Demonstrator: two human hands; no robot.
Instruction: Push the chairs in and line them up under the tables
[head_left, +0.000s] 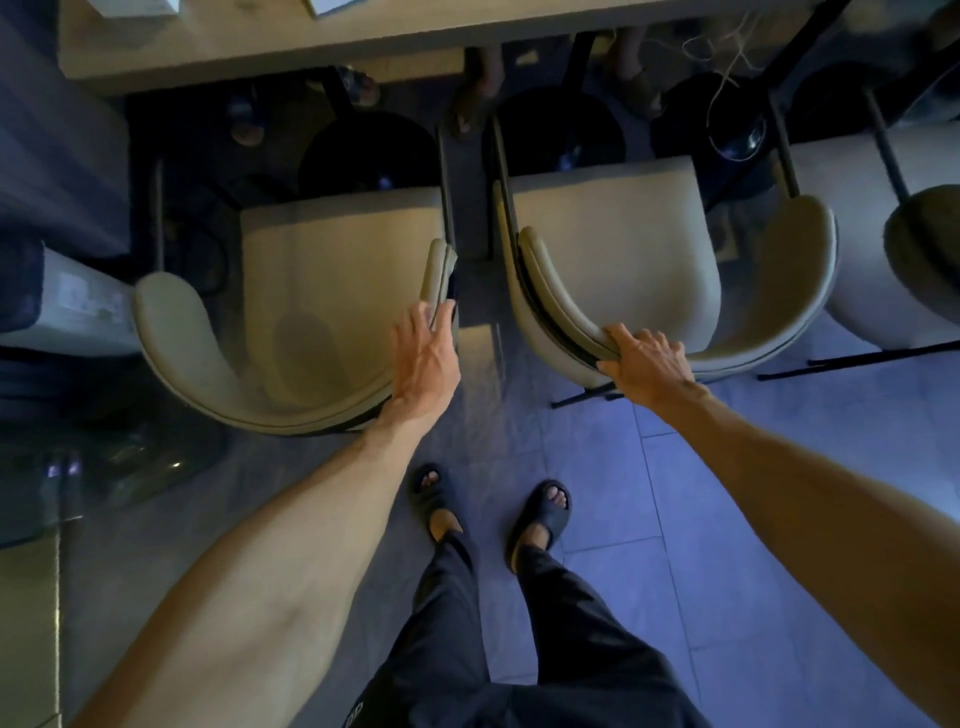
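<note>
Two cream chairs with curved backs stand side by side before a pale wooden table (260, 49). My left hand (423, 364) rests on the right end of the left chair's (332, 270) backrest, fingers wrapped over its rim. My right hand (647, 364) grips the back rim of the right chair (613, 228) at its lower left curve. Both seats point toward the table, their front edges near the table's edge. A narrow gap of floor separates the two chairs.
A third cream chair (878, 228) stands at the right. Black round table bases (369, 150) sit under the table, and other people's sandalled feet (363, 85) show beyond. A white box (78, 306) lies at the left. My own feet in dark slippers (540, 514) stand on grey tiles.
</note>
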